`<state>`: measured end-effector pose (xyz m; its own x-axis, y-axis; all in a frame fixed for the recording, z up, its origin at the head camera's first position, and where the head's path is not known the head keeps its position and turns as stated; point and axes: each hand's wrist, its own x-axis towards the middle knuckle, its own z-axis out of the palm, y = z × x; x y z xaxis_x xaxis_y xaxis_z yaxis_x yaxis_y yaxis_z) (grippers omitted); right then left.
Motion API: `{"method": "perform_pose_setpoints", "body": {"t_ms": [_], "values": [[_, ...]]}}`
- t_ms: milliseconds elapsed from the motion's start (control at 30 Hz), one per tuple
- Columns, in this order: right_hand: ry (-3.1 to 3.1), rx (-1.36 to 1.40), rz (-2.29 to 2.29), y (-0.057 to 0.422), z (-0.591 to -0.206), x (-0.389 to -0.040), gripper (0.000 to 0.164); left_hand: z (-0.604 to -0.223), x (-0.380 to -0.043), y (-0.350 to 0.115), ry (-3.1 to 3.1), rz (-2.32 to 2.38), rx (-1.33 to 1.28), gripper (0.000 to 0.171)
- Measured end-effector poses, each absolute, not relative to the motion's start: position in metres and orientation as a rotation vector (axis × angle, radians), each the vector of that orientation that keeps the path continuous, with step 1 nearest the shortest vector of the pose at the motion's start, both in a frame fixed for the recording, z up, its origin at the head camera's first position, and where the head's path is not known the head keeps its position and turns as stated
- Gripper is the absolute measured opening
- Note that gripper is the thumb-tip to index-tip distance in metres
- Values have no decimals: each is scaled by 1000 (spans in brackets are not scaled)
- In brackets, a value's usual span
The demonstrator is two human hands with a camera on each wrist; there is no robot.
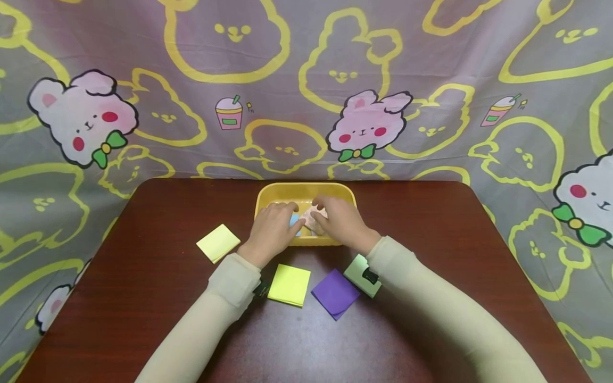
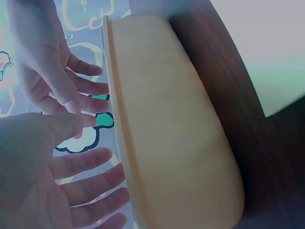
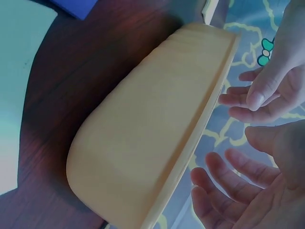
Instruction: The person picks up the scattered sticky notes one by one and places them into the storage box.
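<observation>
Both hands are over a yellow plastic bin [image 1: 306, 185] at the back of the table. My left hand [image 1: 270, 230] hangs over the bin's left part, its fingers loosely bent and holding nothing. Facing it, my right hand [image 1: 346, 219] reaches over the right part with relaxed, empty fingers, as the right wrist view shows. Between the hands, inside the bin, lie a pale pink speckled piece [image 1: 313, 219] and a blue piece [image 1: 295, 225], both partly hidden by the fingers. In the left wrist view the thumbs come close together above the bin's rim [image 2: 119, 114].
In front of the bin lie a bright yellow sticky-note pad [image 1: 289, 285], a purple pad [image 1: 336, 294] and a pale green pad [image 1: 355, 274] beside the right sleeve. A pale yellow pad [image 1: 218, 243] lies to the left. Behind the table [image 1: 431, 213] hangs a patterned cloth [image 1: 287, 96].
</observation>
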<state>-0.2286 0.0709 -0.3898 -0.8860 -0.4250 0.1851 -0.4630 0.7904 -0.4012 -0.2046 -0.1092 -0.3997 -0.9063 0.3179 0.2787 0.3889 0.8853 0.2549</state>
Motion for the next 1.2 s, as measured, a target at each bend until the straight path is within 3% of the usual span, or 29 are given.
{"method": "perform_pose_setpoints", "body": {"t_ms": [1200], "values": [[-2849,791,759,60,-398,-207,35,-404,-195,-125,-2801,-449,-520,36]]}}
